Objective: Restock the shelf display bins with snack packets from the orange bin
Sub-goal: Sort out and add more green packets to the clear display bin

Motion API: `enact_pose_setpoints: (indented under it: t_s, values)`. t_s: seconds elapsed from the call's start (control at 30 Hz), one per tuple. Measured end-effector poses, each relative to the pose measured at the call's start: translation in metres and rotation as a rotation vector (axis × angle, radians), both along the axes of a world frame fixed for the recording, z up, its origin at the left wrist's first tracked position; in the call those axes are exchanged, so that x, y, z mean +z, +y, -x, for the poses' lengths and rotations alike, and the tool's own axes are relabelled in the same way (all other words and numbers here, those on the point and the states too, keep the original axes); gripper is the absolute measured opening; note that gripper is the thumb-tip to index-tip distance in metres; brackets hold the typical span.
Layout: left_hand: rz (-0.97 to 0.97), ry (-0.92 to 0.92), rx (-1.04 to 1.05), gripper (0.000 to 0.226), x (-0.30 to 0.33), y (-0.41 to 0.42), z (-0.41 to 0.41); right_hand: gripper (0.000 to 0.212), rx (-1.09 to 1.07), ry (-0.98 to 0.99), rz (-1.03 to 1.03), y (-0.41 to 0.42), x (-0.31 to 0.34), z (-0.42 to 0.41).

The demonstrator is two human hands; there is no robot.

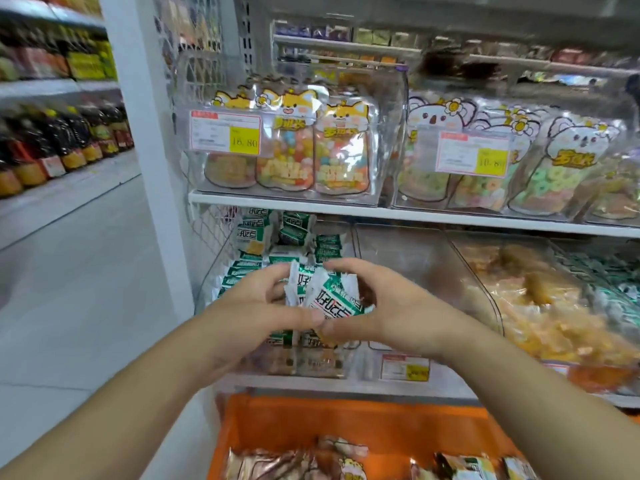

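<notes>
Both the left hand (266, 306) and right hand (377, 306) clutch green-white packets (332, 296) above the clear bin (221, 258); loose ones may slip past its front.

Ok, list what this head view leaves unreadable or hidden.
- Orange bin: cut off by the bottom edge, so its stock cannot be counted.
- Price tag on the koala bin: blurred, figures unclear.
- Green-and-white packets: left hand and right hand cover them, count unknown.
- Bottles far left: labels blurred.
</notes>
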State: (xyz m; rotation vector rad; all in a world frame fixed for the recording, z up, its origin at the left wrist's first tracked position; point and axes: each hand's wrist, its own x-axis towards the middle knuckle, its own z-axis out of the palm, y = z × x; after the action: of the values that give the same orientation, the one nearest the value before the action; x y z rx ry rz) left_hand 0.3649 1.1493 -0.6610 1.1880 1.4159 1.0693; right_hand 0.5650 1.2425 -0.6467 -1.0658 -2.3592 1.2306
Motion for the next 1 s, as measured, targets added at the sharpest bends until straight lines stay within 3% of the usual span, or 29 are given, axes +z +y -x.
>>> enact_pose_setpoints:
  t_s: [0.2, 0.27, 0.33, 0.47, 0.6, 0.73, 0.8, 0.9, 1.0]
  values:
    - [-0.084, 0.054, 0.109, 0.067, -0.010, 0.060, 0.017, 0.066, -0.146, 0.081, -0.147, 0.059, -0.003, 0.030]
    - [-0.123, 0.436, 0.230, 0.046, -0.014, 0.078, 0.024, 0.072, -0.250, 0.002, -0.248, 0.078, -0.006, 0.036]
    - [-0.185, 0.899, 0.275, 0.049, -0.023, 0.096, 0.035, 0.076, -0.326, -0.140, -0.314, 0.094, -0.010, 0.043]
    - [-0.264, 1.326, 0.269, 0.061, -0.041, 0.130, 0.049, 0.050, -0.329, -0.052, -0.253, 0.118, -0.018, 0.060]
    - [-0.281, 1.447, 0.230, 0.045, -0.047, 0.148, 0.058, 0.057, -0.303, -0.004, -0.263, 0.135, -0.022, 0.066]
    - [-0.286, 1.532, 0.226, 0.039, -0.046, 0.158, 0.062, 0.079, -0.286, -0.066, -0.284, 0.146, -0.021, 0.066]
    - [-0.283, 1.578, 0.244, 0.044, -0.044, 0.161, 0.063, 0.073, -0.301, -0.170, -0.307, 0.148, -0.018, 0.065]
    - [-0.317, 1.579, 0.283, 0.054, -0.043, 0.166, 0.063, 0.045, -0.293, -0.275, -0.319, 0.155, -0.015, 0.064]
    - [-0.293, 1.546, 0.275, 0.051, -0.042, 0.172, 0.063, 0.043, -0.272, -0.293, -0.316, 0.163, -0.014, 0.062]
